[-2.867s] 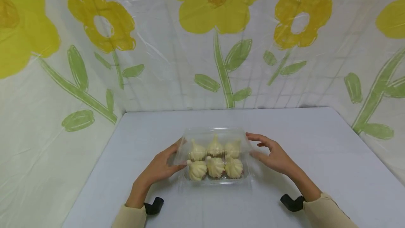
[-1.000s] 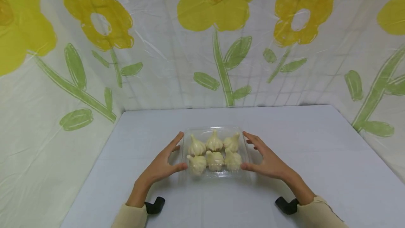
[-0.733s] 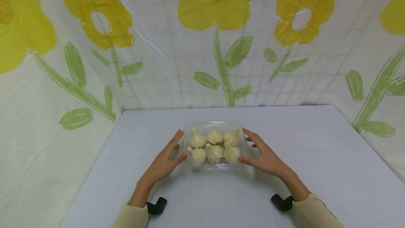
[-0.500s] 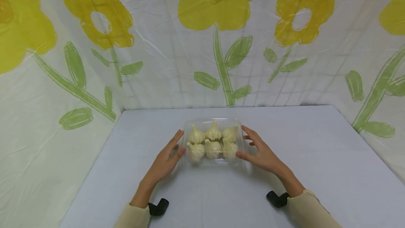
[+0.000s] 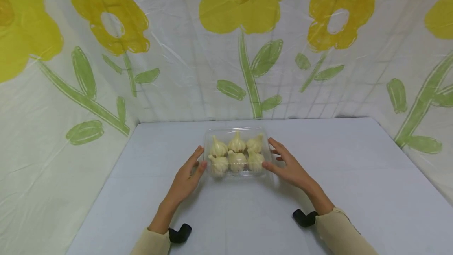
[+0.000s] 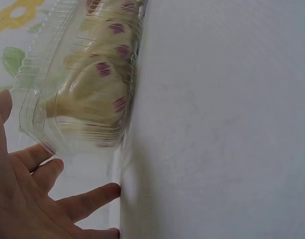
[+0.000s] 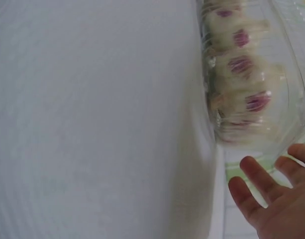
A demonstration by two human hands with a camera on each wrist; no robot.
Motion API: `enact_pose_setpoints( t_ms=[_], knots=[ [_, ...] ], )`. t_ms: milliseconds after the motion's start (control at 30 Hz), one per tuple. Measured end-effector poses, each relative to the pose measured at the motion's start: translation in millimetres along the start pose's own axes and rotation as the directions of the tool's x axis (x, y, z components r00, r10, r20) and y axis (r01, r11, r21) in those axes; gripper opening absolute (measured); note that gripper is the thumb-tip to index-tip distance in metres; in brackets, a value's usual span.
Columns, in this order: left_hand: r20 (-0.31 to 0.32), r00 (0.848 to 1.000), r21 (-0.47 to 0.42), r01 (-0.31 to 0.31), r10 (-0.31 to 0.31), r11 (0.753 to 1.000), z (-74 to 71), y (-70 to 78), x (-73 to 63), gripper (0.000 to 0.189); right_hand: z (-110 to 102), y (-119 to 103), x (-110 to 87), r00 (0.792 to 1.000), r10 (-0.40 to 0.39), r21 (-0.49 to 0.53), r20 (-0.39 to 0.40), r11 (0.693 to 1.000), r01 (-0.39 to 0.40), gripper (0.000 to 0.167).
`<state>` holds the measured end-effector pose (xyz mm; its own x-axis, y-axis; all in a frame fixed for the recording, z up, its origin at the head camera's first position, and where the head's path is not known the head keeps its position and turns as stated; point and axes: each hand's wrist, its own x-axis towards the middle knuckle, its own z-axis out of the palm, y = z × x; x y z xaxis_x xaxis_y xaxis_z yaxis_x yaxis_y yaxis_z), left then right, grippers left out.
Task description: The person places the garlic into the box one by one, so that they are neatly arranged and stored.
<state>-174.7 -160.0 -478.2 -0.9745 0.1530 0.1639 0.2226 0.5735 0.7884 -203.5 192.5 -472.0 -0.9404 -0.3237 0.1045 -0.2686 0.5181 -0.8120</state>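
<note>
A clear plastic clamshell box [image 5: 244, 174] lies on the table with its lid down over several garlic bulbs [image 5: 237, 162] in two rows. Purple marks show low on the bulbs in both wrist views. At the box's left side is my left hand [image 5: 185, 178], thumb at the near corner and fingers extended along the edge. My right hand [image 5: 290, 168] mirrors it on the right, its thumb on the near right corner. In the left wrist view, the fingers [image 6: 92, 201] spread beside the box end. The right wrist view shows the fingers [image 7: 261, 179] extended near the other end.
A white cloth [image 5: 226, 215] covers the table. Behind it hangs a pale curtain [image 5: 177, 89] printed with yellow flowers. Black wrist mounts [image 5: 180, 233] sit on both wrists near the sleeves.
The raised lid has come down over the garlic bulbs. Since then the box has slid away from me and slightly left, both hands moving along at its sides.
</note>
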Motion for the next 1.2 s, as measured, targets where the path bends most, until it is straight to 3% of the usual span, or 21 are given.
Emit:
enact_pose_setpoints(
  t_ms=[167,300,400,633,867,1067,1200],
  knots=[
    [0.054,0.998,-0.027,-0.006,0.007,1.0,-3.4,1.2,-0.4,0.063,0.5,2.7,-0.3,1.0,-0.03,0.018,-0.005,0.999,0.031,0.081],
    [0.096,0.995,-0.059,0.001,0.005,0.998,-6.8,2.7,-0.6,0.063,-1.4,6.5,-2.6,0.995,-0.098,0.153,0.019,0.984,0.094,0.067],
    [0.114,0.993,-0.055,0.017,-0.01,0.998,-7.9,3.0,-0.7,0.064,-3.0,8.9,-4.7,0.993,-0.108,0.236,0.051,0.967,0.093,0.067],
    [0.117,0.993,-0.047,0.036,-0.03,0.998,-9.0,1.1,-0.2,0.069,-4.1,9.1,-8.3,0.993,-0.067,0.18,0.096,0.983,0.048,0.081],
    [0.013,0.995,-0.038,0.1,-0.1,0.994,-10.3,-0.7,0.7,0.063,-3.8,5.7,-11.5,0.992,0.063,0.144,0.11,0.987,-0.078,0.084],
    [0.052,0.978,-0.176,0.207,-0.201,0.962,-8.4,1.9,1.5,0.033,-4.3,4.9,-11.4,0.988,0.092,0.16,0.128,0.981,-0.112,0.069],
    [0.05,0.971,-0.247,0.238,-0.233,0.939,-4.6,3.9,2.5,0.026,-4.9,2.5,-14.3,0.981,0.092,0.207,0.171,0.97,-0.127,0.065]
  ],
)
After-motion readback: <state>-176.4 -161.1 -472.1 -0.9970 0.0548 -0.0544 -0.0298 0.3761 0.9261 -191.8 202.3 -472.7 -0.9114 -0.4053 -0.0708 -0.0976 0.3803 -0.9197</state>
